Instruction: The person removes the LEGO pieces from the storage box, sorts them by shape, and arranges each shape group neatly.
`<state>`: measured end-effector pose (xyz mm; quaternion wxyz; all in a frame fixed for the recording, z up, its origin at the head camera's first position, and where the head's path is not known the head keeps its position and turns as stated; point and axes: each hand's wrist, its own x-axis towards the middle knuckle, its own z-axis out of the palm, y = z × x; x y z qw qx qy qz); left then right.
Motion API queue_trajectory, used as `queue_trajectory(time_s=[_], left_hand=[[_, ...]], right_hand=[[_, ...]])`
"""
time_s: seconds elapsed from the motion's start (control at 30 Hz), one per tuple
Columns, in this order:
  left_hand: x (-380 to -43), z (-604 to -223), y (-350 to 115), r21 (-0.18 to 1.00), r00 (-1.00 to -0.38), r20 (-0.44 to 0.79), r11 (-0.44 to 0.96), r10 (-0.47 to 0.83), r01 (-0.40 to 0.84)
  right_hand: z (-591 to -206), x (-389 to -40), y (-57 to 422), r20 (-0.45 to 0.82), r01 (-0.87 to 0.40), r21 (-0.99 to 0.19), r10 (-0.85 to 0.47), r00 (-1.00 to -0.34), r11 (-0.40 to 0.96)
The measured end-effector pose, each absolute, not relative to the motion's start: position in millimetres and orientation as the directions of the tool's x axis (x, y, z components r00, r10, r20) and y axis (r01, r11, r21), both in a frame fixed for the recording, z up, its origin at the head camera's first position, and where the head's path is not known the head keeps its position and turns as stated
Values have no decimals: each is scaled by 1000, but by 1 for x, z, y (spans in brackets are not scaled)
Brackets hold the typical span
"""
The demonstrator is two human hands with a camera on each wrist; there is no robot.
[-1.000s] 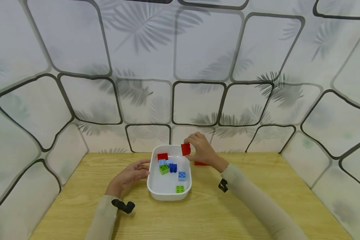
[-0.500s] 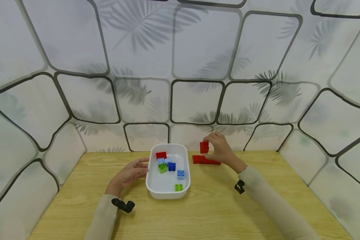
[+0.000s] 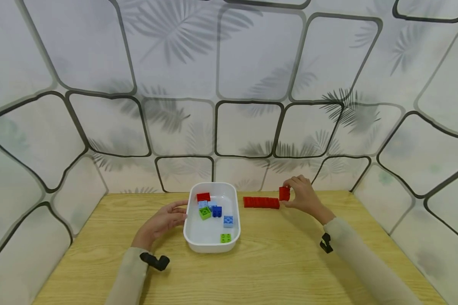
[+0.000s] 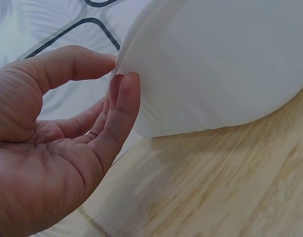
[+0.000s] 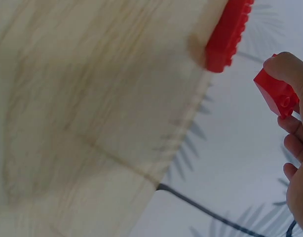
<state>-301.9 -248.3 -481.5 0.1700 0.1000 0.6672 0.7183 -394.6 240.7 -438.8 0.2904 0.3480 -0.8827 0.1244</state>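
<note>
The left grip [image 3: 162, 224] is relaxed, its fingers touching the left wall of a white tub [image 3: 212, 248] near the far edge of the desk [image 3: 229, 279], with coloured blocks [image 3: 216, 211] inside. Right of the tub, a row of red blocks [image 3: 261, 202] lies close along that edge; just beside its right end, the right grip [image 3: 305, 197] clamps one red block [image 3: 284, 193].

Place: booth-like | leaf-print walls [image 3: 255, 55] (on three sides) | wood-grain table [image 3: 267, 267]
</note>
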Motion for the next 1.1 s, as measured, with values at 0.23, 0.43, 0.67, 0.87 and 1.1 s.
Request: queue_trajectory(time_s=[0.23, 0.43, 0.67, 0.87, 1.1], left_hand=[[-303, -481, -248, 993, -925, -91, -39, 369, -114], [-302, -481, -248, 992, -923, -94, -45, 372, -119], [-301, -482, -248, 989, -921, -94, -68, 378, -129], [-301, -483, -249, 989, -917, -80, -82, 390, -121], [-300, -481, -249, 989, -918, -77, -85, 389, -119]], right_hand=[[-453, -395, 260, 530, -633, -29, -526, -666, 773], [-462, -395, 267, 497, -634, -42, -535, -684, 772], [-470, -400, 270, 410, -613, -46, -545, -732, 789], [-473, -403, 269, 399, -623, -52, -556, -729, 780], [-476, -406, 268, 376, -630, -137, -548, -747, 765]])
